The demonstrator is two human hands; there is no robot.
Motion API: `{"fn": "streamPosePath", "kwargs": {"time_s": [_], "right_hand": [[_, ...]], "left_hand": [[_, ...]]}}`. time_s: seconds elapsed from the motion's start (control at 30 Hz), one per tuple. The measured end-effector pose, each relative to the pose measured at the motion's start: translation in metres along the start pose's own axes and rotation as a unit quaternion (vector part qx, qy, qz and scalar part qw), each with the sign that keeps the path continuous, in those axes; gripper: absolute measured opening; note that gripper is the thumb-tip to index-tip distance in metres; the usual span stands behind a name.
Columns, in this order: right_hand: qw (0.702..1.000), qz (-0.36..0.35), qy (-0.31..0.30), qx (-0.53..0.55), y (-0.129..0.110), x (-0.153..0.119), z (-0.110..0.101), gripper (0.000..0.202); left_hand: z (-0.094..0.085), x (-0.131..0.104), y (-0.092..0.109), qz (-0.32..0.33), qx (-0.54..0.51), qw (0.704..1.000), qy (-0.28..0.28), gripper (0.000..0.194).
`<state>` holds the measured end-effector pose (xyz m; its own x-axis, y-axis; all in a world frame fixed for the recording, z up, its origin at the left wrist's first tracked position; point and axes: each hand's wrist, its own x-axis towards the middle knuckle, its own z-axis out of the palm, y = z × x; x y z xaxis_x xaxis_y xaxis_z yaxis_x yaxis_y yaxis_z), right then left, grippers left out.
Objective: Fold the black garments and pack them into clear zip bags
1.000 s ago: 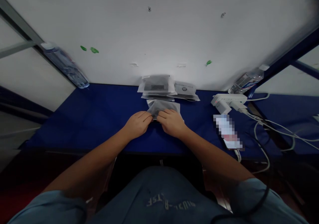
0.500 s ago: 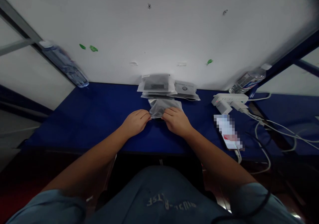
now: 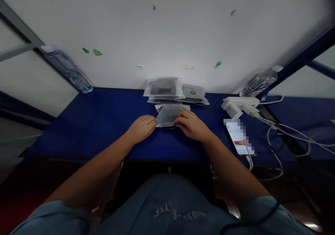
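A frosted plastic bag [image 3: 167, 115] lies on the blue table [image 3: 110, 106] between my hands, its open-looking front edge toward me. My left hand [image 3: 142, 128] has its fingers pressed together on the bag's front left corner. At the right part of that edge, my right hand [image 3: 190, 124] pinches the bag between thumb and fingers. A dark sliver of something shows under the front edge; I cannot make out what it is. Just behind, a stack of similar frosted bags [image 3: 163, 88] holds dark flat contents, and another printed bag [image 3: 193, 93] lies beside it.
To the right are a white power strip [image 3: 243, 102] with plugs, a phone [image 3: 238, 137] on a charging cable, and loose cords. A clear bottle [image 3: 261, 81] stands at the back right, another bottle [image 3: 68, 67] at the back left. A white wall [image 3: 167, 36] closes off the back.
My right hand has slid right along the bag's front edge. The bag, crumpled before, now lies flatter. My left hand stays at its corner.
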<state>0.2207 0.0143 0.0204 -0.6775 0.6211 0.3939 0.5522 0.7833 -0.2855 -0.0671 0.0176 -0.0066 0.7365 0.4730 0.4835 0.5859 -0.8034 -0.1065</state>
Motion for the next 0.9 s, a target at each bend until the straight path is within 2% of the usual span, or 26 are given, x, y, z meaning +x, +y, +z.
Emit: {"fn": "streamPosePath", "kwargs": {"time_s": [0.1,0.2,0.27,0.33,0.43,0.47,0.57,0.63,0.77,0.83,0.9], "right_hand": [[0.998,0.053,0.025,-0.013,0.009,-0.008,-0.005,0.012],[0.987,0.141,0.054,-0.047,0.012,-0.011,0.002,0.006],[0.977,0.185,0.080,-0.066,0.010,-0.009,0.010,0.011],[0.977,0.180,0.099,-0.051,0.006,-0.005,0.016,0.015],[0.987,0.123,0.096,0.030,0.002,0.000,0.021,0.008],[0.988,0.108,0.091,0.060,0.002,0.000,0.022,0.006],[0.980,0.110,0.082,0.144,0.004,-0.001,0.025,0.015],[0.970,0.134,0.071,0.192,0.007,-0.002,0.028,0.025],[0.954,0.202,0.066,0.210,0.010,-0.003,0.037,0.034],[0.950,0.231,0.071,0.196,0.010,-0.002,0.040,0.032],[0.945,0.234,0.063,0.218,0.008,0.000,0.041,0.035]], "left_hand": [[-0.003,-0.001,0.002,0.005,-0.020,1.000,0.015,0.017],[-0.006,-0.001,0.007,0.050,-0.043,0.997,0.026,0.016],[-0.007,-0.001,0.013,0.087,-0.060,0.994,0.033,0.015],[-0.009,-0.002,0.019,0.113,-0.075,0.990,0.037,0.014],[-0.010,-0.003,0.021,0.122,-0.082,0.988,0.040,0.005],[-0.011,-0.003,0.019,0.115,-0.084,0.989,0.048,0.009],[-0.012,-0.004,0.010,0.058,-0.120,0.989,0.065,0.041],[-0.011,-0.005,0.003,-0.016,-0.144,0.987,0.063,0.045],[-0.005,-0.009,-0.006,-0.176,-0.165,0.970,-0.003,0.052],[0.000,-0.011,-0.006,-0.197,-0.182,0.962,-0.047,0.059],[0.002,-0.014,-0.005,-0.181,-0.198,0.960,-0.074,0.064]]}}
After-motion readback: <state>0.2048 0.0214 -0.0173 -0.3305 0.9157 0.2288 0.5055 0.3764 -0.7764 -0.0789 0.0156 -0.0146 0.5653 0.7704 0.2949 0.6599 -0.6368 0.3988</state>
